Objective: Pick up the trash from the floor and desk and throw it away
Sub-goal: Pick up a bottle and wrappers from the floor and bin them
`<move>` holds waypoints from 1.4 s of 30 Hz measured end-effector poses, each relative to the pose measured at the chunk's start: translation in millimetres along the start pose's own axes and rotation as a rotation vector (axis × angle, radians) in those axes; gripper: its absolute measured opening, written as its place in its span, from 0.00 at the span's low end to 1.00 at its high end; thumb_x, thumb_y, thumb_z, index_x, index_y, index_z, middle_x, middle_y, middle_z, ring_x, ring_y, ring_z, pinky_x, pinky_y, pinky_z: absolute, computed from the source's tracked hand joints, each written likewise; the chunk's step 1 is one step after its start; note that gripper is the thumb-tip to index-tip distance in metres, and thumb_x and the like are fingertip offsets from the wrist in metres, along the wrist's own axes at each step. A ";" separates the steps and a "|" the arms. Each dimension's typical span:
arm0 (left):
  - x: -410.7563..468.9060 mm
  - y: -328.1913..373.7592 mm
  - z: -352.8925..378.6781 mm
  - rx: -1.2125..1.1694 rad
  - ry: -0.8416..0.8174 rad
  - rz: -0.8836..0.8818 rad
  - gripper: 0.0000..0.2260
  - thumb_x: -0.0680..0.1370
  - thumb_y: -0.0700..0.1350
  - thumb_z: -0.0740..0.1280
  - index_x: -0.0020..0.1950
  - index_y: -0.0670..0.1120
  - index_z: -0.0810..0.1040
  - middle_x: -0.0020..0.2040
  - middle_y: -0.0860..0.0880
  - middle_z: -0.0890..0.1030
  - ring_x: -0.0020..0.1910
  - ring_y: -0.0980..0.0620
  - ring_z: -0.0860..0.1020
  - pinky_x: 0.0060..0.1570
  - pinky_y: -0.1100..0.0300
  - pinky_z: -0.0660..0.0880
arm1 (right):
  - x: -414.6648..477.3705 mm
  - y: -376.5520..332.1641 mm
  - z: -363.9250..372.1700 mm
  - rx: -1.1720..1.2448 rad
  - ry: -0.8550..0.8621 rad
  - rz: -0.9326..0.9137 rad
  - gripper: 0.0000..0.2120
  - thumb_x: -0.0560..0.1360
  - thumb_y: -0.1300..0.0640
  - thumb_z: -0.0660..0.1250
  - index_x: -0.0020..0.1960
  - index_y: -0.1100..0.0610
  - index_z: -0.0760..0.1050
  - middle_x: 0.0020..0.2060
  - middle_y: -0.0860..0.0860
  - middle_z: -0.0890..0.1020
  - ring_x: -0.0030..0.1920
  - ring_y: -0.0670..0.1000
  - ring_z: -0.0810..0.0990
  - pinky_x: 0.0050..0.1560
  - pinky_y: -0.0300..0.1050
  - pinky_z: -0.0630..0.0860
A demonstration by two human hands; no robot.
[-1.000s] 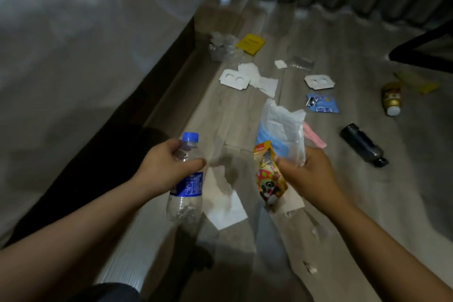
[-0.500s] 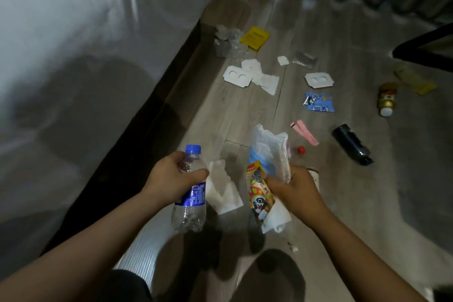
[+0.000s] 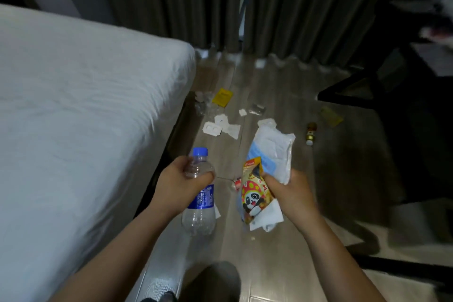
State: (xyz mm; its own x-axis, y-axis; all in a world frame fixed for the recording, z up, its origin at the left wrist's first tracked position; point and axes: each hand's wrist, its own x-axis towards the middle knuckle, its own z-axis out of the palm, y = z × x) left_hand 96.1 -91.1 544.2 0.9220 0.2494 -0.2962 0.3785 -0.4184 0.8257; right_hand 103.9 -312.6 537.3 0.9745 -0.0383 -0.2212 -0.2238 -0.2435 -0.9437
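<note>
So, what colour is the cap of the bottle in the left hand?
Blue. The cap on the bottle shows best in the head view.

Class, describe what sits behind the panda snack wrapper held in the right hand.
Behind the panda wrapper, the right hand also grips white crumpled packaging with a blue patch, which shows above and below. Its middle is covered by the wrapper and the hand.

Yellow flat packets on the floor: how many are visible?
2. One yellow packet lies near the bed corner, beside clear plastic litter; the other yellow packet lies farther right, by the dark furniture leg. The held trash may hide more.
</note>
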 end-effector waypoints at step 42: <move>-345.3 276.9 36.2 -0.159 -1.552 0.730 0.13 0.66 0.44 0.77 0.48 0.55 0.80 0.44 0.55 0.84 0.42 0.56 0.83 0.38 0.62 0.79 | -492.6 -219.3 -75.7 -0.079 1.704 0.222 0.08 0.72 0.62 0.68 0.37 0.65 0.74 0.28 0.60 0.77 0.31 0.47 0.73 0.32 0.45 0.70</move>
State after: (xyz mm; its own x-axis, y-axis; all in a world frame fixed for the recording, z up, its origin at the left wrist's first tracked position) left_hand -114.5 -324.7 857.7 0.1341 -0.9891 0.0608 -0.0453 0.0552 0.9974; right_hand -325.7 -313.8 871.9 -0.1423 -0.9686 0.2038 -0.3959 -0.1331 -0.9086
